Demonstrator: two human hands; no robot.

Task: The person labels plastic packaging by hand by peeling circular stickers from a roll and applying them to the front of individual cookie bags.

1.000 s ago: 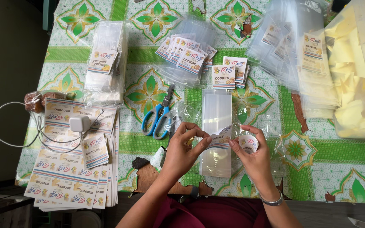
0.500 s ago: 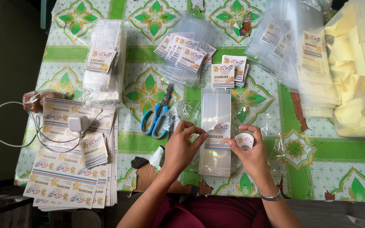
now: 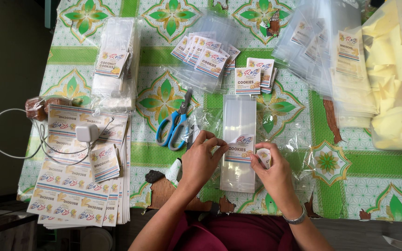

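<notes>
left hand point(image 3: 200, 160): fingertips pinch the left edge of the printed label point(image 3: 239, 149), fingers curled narrow
right hand point(image 3: 271, 168): thumb and forefinger pinch the label's right edge; a small round tape roll point(image 3: 264, 156) sits against the fingers
label: lies flat across the middle of the clear bag point(image 3: 239, 142), between the two hands
clear bag: long, upright on the patterned tablecloth point(image 3: 345, 158), near the table's near edge at centre
scissors point(image 3: 174, 124): blue handles, just left of the bag, apart from the left hand
label sheets point(image 3: 77, 181): stacked at near left, with a white charger point(image 3: 87, 133) and its cable on top
loose labels point(image 3: 252, 76): small pile just beyond the bag
bag stacks point(image 3: 117, 60): far left; more at far right
wristband point(image 3: 297, 217): on the right wrist
</notes>
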